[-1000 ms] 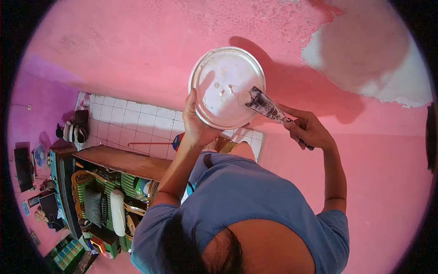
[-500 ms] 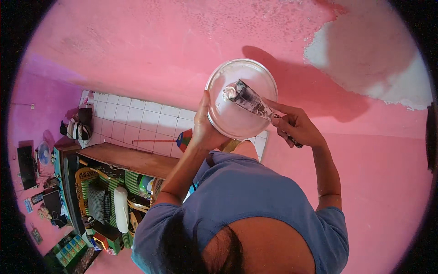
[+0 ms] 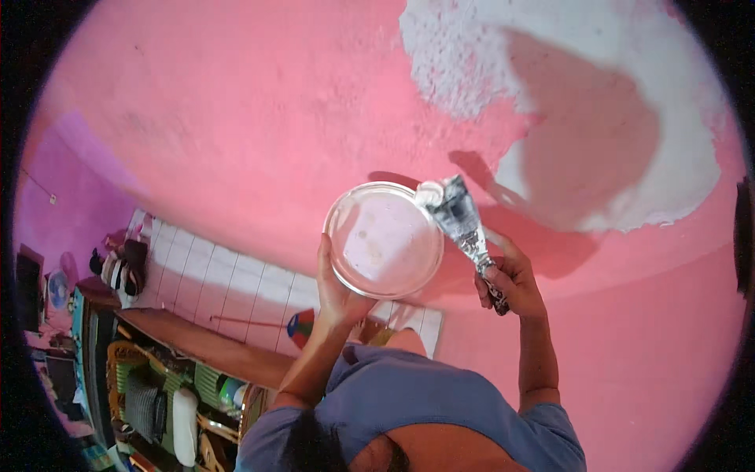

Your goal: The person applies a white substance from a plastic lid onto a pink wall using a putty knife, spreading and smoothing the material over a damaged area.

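My left hand (image 3: 336, 285) grips the lower rim of a round shallow plate (image 3: 384, 238), held up in front of the pink wall (image 3: 236, 118). The plate's face is smeared thinly with white. My right hand (image 3: 509, 281) is closed on the handle of a putty knife (image 3: 458, 214). Its metal blade carries a dab of white filler at the tip, just off the plate's upper right rim. A large rough patch of white filler (image 3: 621, 118) covers the wall above and to the right of the blade.
Below to the left lie a white tiled floor (image 3: 212, 275), a long wooden shelf (image 3: 197, 346) and a green rack (image 3: 157, 393) holding several items. A red and blue object (image 3: 299, 326) lies on the tiles. My blue shirt (image 3: 409, 409) fills the bottom.
The knife blade was across the plate's face; it now sits off the upper right rim with filler on its tip. The view has swung toward the white patch.
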Available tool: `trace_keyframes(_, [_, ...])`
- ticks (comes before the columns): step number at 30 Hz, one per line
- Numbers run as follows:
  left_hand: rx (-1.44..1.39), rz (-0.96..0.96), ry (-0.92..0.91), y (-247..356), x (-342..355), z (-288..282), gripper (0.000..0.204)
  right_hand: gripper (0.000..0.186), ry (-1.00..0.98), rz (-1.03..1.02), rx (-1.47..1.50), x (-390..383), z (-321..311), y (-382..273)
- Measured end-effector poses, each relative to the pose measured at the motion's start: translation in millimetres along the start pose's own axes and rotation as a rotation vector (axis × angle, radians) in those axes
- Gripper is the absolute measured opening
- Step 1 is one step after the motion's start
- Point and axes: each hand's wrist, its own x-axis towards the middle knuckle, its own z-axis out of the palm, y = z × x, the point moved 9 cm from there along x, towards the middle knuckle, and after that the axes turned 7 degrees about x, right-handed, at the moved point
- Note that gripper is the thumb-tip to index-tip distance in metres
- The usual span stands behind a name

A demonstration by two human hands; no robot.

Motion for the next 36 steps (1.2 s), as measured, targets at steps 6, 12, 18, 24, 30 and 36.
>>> trace_keyframes(6, [-0.173, -0.004, -0.208, 24, 4, 34, 0.064, 0.042, 0.244, -0.329, -0.104, 27, 12, -54])
trace_keyframes(12, [-0.149, 0.029, -0.204, 35, 2, 48, 0.063, 0.038, 0.458, -0.654, -0.418, 27, 32, -96])
trace_keyframes(18, [-0.139, 0.004, -0.177, 32, -2, 51, 0.063, 0.036, 0.549, -0.695, -0.572, 5, 33, -84])
trace_keyframes(24, [-0.067, -0.02, -0.187, 16, 8, 54, 0.059, 0.036, 0.75, -0.714, -0.844, -3, 24, -76])
trace_keyframes(30, [-0.048, -0.06, -0.162, 5, 17, 52, 0.061, 0.038, 0.862, -0.758, -0.895, 8, 4, -73])
trace_keyframes(36, [-0.004, -0.059, -0.112, -1, 25, 45, 0.066, 0.041, 0.943, -0.911, -0.967, 27, -5, -66])
